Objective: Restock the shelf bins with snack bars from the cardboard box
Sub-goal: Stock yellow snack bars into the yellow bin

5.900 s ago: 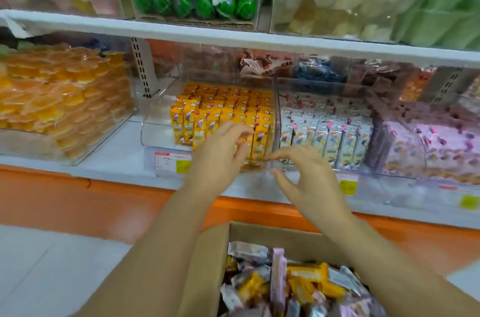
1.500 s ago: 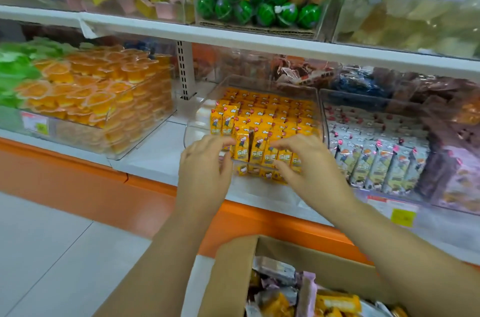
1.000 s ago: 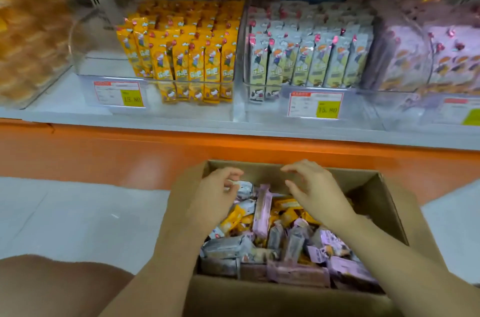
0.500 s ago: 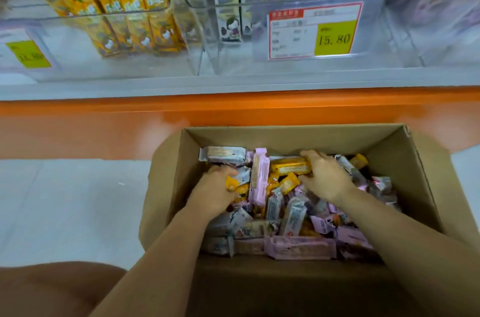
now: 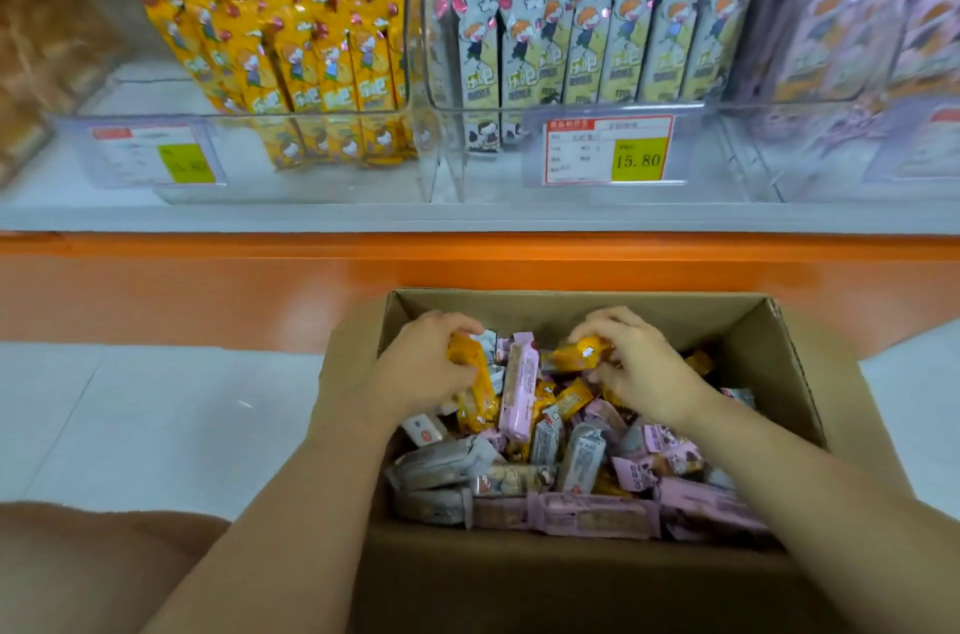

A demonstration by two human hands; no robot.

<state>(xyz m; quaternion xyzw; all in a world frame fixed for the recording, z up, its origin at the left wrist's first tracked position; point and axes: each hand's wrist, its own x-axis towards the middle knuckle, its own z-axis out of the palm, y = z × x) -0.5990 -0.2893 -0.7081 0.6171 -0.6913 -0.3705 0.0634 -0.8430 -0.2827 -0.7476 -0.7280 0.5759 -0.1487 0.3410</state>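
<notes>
An open cardboard box (image 5: 779,358) on the floor holds a heap of yellow, pink and grey snack bars. My left hand (image 5: 421,368) grips a yellow snack bar (image 5: 475,389) at the box's back left. My right hand (image 5: 641,368) pinches another yellow bar (image 5: 579,355) at the back middle. Above, a clear shelf bin (image 5: 291,181) holds upright yellow bars, with bare room at its left. Beside it stands a clear bin of grey bars (image 5: 571,46).
An orange shelf base (image 5: 208,280) runs behind the box. A third bin with pink bars (image 5: 872,36) stands at the right. Price tags (image 5: 608,150) hang on the bin fronts. White floor tiles (image 5: 130,415) lie left of the box. My knee (image 5: 78,566) shows at bottom left.
Both hands left the yellow bin, dropped into the box and dug among the bars. Each now has a yellow bar lifted slightly off the heap.
</notes>
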